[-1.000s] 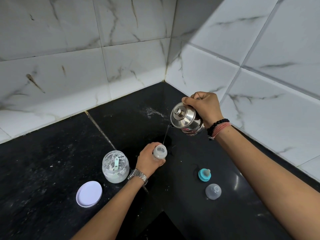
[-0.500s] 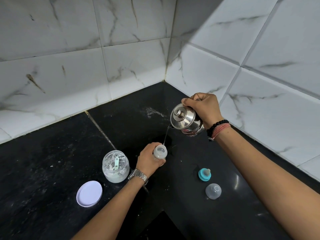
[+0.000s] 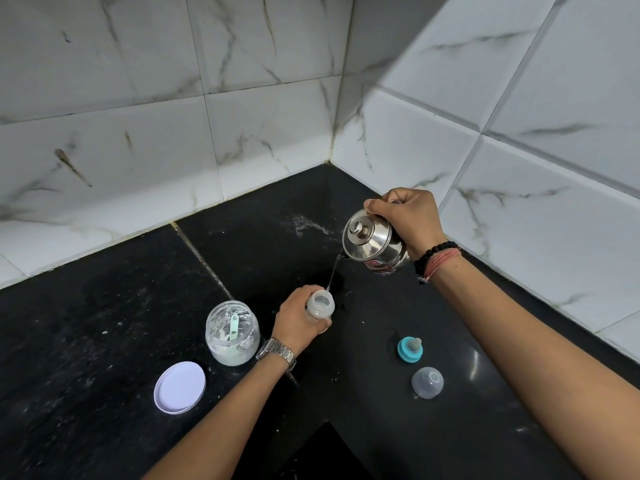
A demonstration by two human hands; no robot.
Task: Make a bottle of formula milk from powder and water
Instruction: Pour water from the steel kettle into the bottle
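Your right hand (image 3: 408,216) grips the small lidded steel kettle (image 3: 374,245), tipped just right of centre of the frame, and a thin stream of water (image 3: 331,276) falls from its spout into the open mouth of the small translucent baby bottle (image 3: 320,306). Your left hand (image 3: 299,318) is wrapped round that bottle, standing on the black stone counter (image 3: 104,323) at centre. Over the last second almost nothing has shifted: the kettle sits a touch higher and the pour keeps running, so the filling step is probably still under way. The clear powder jar (image 3: 232,332) waits open at lower left, just beside your wrist; the teal-ringed teat (image 3: 409,348) lies at lower right.
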